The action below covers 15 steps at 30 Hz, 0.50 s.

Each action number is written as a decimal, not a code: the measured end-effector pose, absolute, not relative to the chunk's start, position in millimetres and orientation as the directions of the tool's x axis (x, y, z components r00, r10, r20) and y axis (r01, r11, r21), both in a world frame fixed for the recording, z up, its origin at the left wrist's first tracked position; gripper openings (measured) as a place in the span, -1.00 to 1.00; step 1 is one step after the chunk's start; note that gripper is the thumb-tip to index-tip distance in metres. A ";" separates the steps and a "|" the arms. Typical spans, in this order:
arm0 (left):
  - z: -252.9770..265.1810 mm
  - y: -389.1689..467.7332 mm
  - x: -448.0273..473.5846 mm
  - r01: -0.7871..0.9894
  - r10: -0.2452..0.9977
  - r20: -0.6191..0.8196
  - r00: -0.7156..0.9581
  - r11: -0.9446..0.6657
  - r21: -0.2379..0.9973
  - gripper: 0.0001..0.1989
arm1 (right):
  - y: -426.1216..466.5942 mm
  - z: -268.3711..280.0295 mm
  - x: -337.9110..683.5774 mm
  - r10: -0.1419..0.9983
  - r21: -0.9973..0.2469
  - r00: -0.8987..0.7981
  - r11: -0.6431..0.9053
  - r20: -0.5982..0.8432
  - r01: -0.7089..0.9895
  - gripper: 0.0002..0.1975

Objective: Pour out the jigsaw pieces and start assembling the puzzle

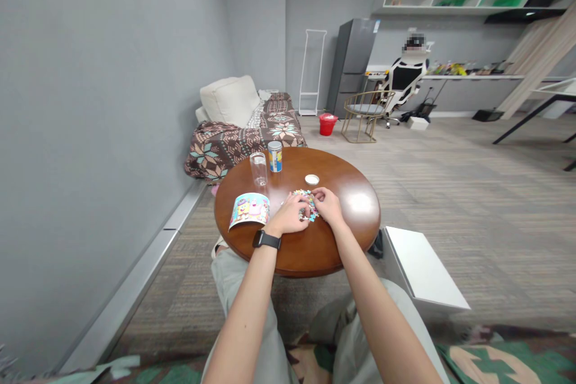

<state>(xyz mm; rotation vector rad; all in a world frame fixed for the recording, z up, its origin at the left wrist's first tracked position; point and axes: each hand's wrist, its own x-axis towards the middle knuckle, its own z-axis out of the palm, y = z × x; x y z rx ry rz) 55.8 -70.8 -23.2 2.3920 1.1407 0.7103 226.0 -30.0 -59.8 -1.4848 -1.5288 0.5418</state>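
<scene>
A pile of small, many-coloured jigsaw puzzle pieces [311, 214] lies on the round brown wooden table [288, 255]. My left hand [290, 216] rests at the pile's left side, its thumb and curved fingers apart around the pieces. At the pile's right edge, my right hand [329, 205] has its fingers bent together over the pieces; whatever is between the fingertips is too small to make out. A curved picture sheet [251, 210] with cartoon figures lies left of my left hand. Behind the pile sits a round white lid [312, 180].
A clear glass [258, 169] and a blue-and-yellow can [275, 157] stand at the table's back left. Beyond is a blanket-covered sofa [234, 144]. A white box-shaped stool [425, 264] is to the right. Farther off, a person sits in an office chair [405, 78].
</scene>
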 end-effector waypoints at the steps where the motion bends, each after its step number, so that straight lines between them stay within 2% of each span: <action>1: -23.1 -71.0 54.7 0.598 0.798 0.273 0.538 -0.589 0.544 -0.89 | -30.2 -59.0 225.6 0.942 -0.834 0.151 0.181 0.299 0.522 -0.79; 6: -23.8 -70.2 53.0 0.601 0.811 0.271 0.518 -0.571 0.560 -0.94 | -30.0 -56.0 224.8 0.922 -0.875 0.229 0.184 0.311 0.448 -0.82; 12: -24.1 -68.9 54.6 0.600 0.823 0.267 0.502 -0.553 0.578 -0.89 | -30.7 -55.8 224.7 0.924 -0.881 0.226 0.189 0.309 0.434 -0.80; 15: -23.5 -69.2 54.2 0.565 0.795 0.277 0.540 -0.586 0.581 -0.93 | -31.4 -55.3 224.2 0.921 -0.884 0.233 0.193 0.313 0.425 -0.79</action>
